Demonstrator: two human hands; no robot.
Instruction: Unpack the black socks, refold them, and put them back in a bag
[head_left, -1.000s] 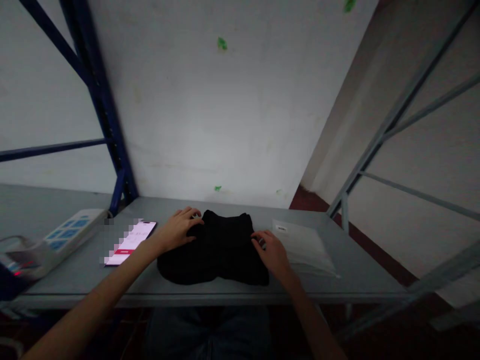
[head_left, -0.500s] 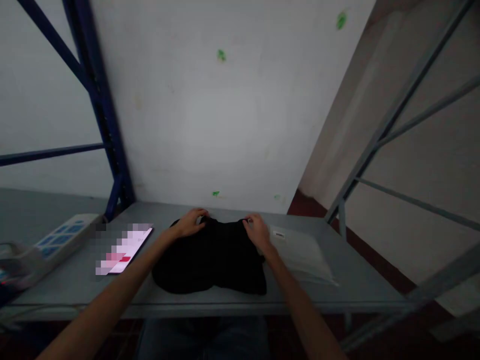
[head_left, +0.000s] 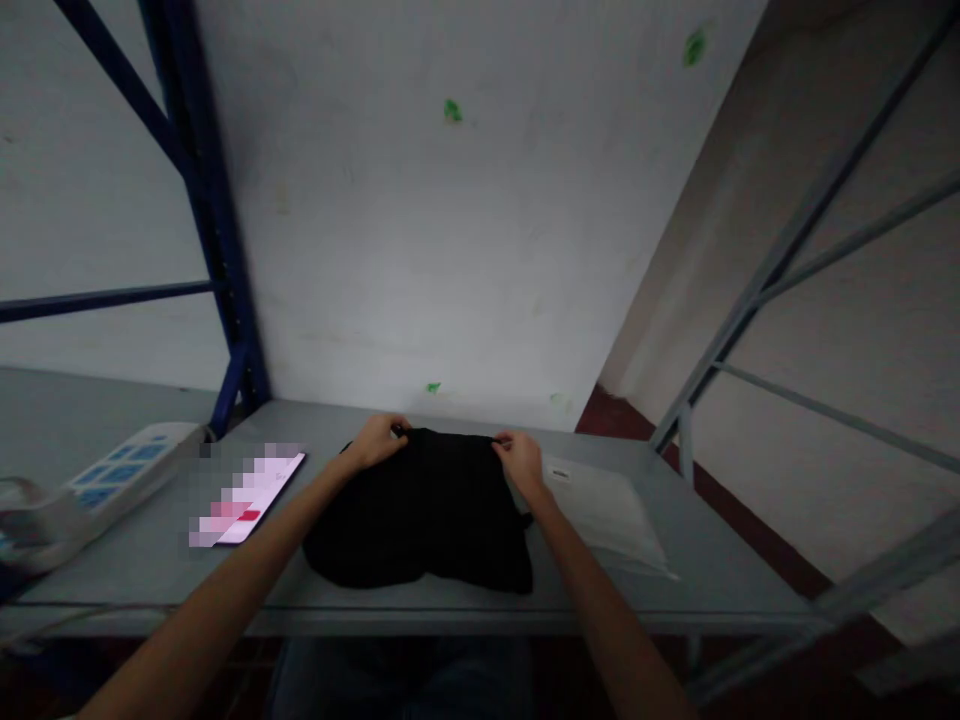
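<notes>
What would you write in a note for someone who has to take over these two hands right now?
Left hand: pinching the far left corner of the black garment.
Right hand: pinching the far right corner of the same garment.
The garment lies on the grey shelf, its far edge pulled straight between the hands and its near edge rumpled at the shelf front.
A lit phone lies to its left, with a power strip beyond that. A flat clear bag lies to its right.
Done: both far corners are gripped.
Left: the garment is not yet lifted or folded, and the bag is untouched.
</notes>
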